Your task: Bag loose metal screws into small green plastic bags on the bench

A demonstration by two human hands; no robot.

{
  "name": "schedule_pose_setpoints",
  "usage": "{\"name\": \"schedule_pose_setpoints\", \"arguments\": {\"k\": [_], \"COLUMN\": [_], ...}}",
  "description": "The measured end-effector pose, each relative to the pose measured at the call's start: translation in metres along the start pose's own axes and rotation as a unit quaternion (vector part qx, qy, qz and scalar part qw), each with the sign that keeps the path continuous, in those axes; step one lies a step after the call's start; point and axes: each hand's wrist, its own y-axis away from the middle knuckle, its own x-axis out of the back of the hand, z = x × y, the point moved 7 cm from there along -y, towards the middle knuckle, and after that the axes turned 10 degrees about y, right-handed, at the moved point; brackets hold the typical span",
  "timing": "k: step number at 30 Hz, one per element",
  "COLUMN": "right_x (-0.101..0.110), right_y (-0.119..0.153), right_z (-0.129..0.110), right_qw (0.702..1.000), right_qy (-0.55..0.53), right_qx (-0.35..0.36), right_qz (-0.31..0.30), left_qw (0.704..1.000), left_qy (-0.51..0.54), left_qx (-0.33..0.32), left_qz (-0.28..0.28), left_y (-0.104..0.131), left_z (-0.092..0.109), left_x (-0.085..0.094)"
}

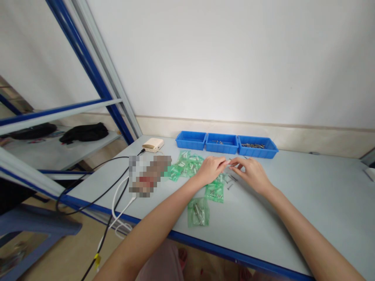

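My left hand (213,168) is closed, its fingertips pinched on something small that I cannot make out. Close against it, my right hand (247,170) has thumb and fingers pressed together on something too small to name. Both hands meet above the table, over several loose screws (231,180). Green plastic bags (187,164) holding small metal parts lie around and left of my left hand. Nearer the table's front edge is another green bag (198,212) with longer metal pieces inside.
Behind the hands stand three blue trays: a left one (191,146), a middle one (222,149) with few screws, and a right one (258,153) with many. A cream device (153,144), a blurred-out object (150,175) and cables (116,195) are at left.
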Motion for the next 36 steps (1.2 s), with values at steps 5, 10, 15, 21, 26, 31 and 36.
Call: {"name": "schedule_pose_setpoints", "arguments": {"k": [5,10,15,21,26,31,36], "right_x": [0.0019,0.001,-0.0013,-0.0036,-0.0036,-0.0043,-0.0052], "right_y": [0.0002,0.0004,0.0007,0.0006,-0.0002,0.0001,0.0007], "right_z": [0.0014,0.0002,0.0012,0.0026,0.0026,-0.0018,-0.001], "right_qw": [0.999,1.0,1.0,1.0,1.0,1.0,0.999], "right_qy": [0.028,0.025,0.002,-0.012,-0.005,-0.016,-0.018], "right_qx": [-0.006,0.004,-0.004,-0.011,-0.017,-0.006,-0.02], "right_qz": [0.018,0.019,0.013,-0.009,-0.016,-0.019,-0.028], "left_qw": [1.0,1.0,1.0,1.0,1.0,0.999,0.998], "left_qy": [0.027,0.027,0.006,0.017,-0.006,-0.036,-0.054], "left_qx": [0.001,0.006,0.0,-0.011,-0.023,-0.016,-0.021], "left_qz": [-0.012,-0.014,-0.002,0.002,-0.002,-0.003,-0.01], "left_y": [0.0001,0.0007,0.0017,0.0017,0.002,0.0022,0.0023], "left_z": [-0.0018,-0.0017,-0.0003,-0.0003,0.0005,-0.0018,-0.0003], "left_x": [0.0003,0.0015,0.0018,0.0021,0.0011,-0.0013,-0.0042]}}
